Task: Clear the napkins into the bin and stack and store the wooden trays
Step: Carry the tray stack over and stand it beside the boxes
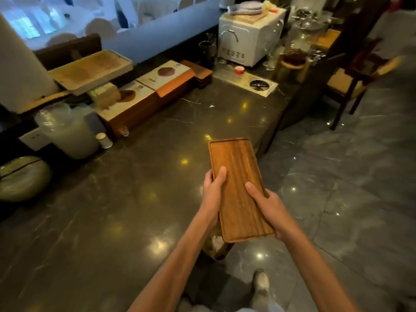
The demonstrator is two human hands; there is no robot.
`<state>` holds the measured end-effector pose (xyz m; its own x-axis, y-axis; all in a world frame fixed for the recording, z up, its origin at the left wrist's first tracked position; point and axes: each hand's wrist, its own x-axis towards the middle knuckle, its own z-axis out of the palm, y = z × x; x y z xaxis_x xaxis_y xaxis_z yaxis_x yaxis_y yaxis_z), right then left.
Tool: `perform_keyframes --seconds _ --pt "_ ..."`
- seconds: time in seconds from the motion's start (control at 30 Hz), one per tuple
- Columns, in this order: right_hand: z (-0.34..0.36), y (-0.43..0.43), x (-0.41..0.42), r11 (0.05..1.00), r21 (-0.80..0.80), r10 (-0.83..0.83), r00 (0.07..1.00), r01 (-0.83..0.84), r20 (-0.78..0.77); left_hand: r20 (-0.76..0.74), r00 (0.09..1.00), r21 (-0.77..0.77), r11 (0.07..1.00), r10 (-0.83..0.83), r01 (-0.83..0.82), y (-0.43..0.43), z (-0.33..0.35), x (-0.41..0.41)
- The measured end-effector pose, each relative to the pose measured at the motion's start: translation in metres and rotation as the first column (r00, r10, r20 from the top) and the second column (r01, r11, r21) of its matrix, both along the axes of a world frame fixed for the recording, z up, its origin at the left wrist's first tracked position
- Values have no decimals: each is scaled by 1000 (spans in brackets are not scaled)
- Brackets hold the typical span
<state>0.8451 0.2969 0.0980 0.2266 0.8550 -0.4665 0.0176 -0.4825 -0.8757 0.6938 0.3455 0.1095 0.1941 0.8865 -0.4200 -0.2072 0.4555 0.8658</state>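
Observation:
A long brown wooden tray (236, 174) with a raised rim is held lengthways in front of me, above the right end of the dark marble counter (112, 199). My left hand (212, 194) grips its left edge, thumb on top. My right hand (269, 207) grips its right edge near the closer end, thumb on the tray's face. The tray's top is bare; whether more trays lie beneath it I cannot tell. Just under its near end a brown container (217, 246) with something pale inside peeks out. No napkin shows clearly.
Boxes (166, 79) and a slotted tea tray (90, 70) line the counter's back left. A plastic-wrapped stack of cups (65, 131) and a small paper cup (104, 140) stand at left. A white appliance (249, 39) and metal drain grille (245, 81) sit behind. A wooden chair (360, 79) stands at right.

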Motion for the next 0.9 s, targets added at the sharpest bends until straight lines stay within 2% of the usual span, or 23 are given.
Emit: perform_keyframes --seconds 0.2,0.37,0.5,0.9 --pt "-2 4 151 989 38 -142 985 146 -99 108 986 -47 990 -130 136 -6 5 156" --pt "4 4 250 980 61 -182 979 188 -96 -43 987 60 986 -153 156 2 11 260" --pt "14 15 304 989 38 -142 989 144 -52 -77 972 102 968 -222 230 17 8 310" --pt "6 76 405 995 -50 -91 994 88 -52 -139 955 75 959 -261 273 85 -11 412"
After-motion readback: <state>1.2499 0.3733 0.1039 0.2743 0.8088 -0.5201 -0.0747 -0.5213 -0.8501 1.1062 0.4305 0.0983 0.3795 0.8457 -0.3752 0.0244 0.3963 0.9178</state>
